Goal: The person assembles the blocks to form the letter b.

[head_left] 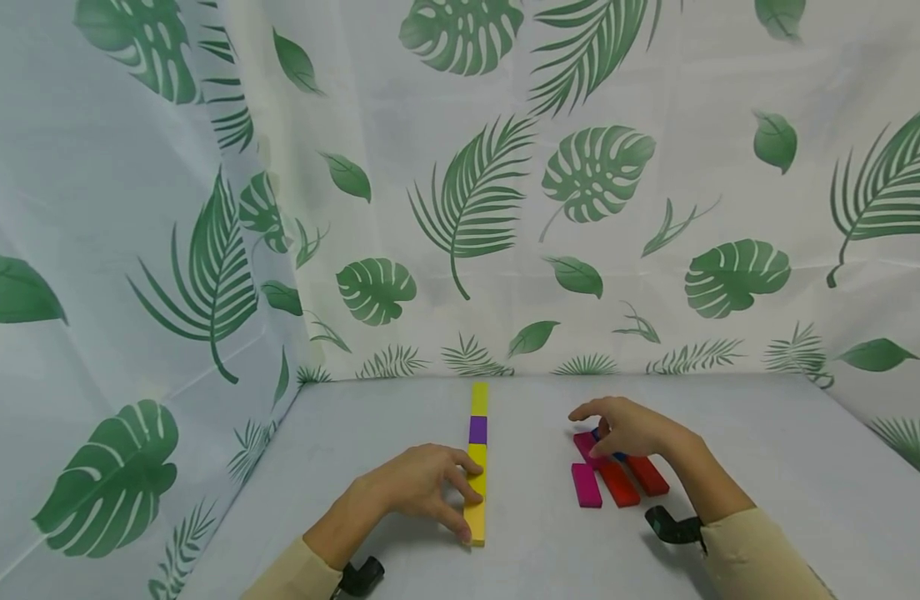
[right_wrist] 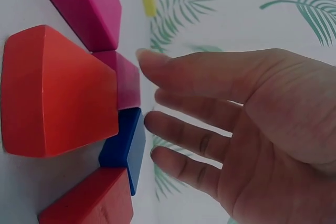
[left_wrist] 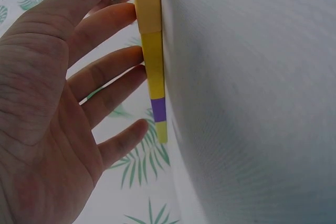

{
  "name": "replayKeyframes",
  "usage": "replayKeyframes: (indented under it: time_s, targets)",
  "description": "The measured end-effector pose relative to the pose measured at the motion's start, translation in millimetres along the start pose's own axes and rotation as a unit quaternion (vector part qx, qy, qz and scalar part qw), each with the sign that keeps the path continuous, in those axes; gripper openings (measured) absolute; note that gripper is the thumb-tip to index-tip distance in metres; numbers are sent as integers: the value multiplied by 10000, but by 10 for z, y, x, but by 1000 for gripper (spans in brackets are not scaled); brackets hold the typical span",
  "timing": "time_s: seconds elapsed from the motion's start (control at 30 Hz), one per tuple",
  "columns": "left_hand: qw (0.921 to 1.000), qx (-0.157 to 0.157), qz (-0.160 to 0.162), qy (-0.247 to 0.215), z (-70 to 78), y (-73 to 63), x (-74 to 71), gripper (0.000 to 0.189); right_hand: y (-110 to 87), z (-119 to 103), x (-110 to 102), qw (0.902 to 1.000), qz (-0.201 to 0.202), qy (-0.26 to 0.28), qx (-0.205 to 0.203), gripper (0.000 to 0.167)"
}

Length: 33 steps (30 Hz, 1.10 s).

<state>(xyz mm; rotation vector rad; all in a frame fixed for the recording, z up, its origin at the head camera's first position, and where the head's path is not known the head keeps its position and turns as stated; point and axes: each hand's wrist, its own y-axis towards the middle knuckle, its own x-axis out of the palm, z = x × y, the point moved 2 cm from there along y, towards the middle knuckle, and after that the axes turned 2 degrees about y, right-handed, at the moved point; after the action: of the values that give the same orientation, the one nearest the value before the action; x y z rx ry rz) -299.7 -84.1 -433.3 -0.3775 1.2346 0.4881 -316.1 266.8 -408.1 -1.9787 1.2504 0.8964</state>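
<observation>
A straight row of blocks runs away from me in the head view: a pale yellow block (head_left: 479, 398) at the far end, then a purple block (head_left: 478, 430), a yellow block (head_left: 477, 454) and an orange-yellow block (head_left: 476, 527) nearest. My left hand (head_left: 418, 482) lies along the row's left side, fingers spread, fingertips at the near blocks. Over a loose cluster hovers my right hand (head_left: 634, 425), fingers extended, nothing held. Beneath and around it are two magenta blocks (head_left: 587, 487), two red blocks (head_left: 621, 487) and a blue block (right_wrist: 126, 145), partly hidden in the head view.
The blocks lie on a white tabletop (head_left: 535, 517). A white leaf-printed curtain (head_left: 490, 308) borders it at the back and on both sides. Black wrist-camera mounts (head_left: 672, 527) sit close to the table below each wrist.
</observation>
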Motion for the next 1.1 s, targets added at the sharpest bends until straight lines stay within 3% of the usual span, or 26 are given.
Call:
replayKeyframes:
  time_s: [0.7, 1.1]
  targets:
    - [10000, -25, 33, 44, 5, -5, -4, 47, -23, -21, 27, 9987, 65, -425, 279, 48]
    - [10000, 15, -20, 25, 3, -2, -1, 47, -15, -59, 78, 9990, 120, -429, 66, 46]
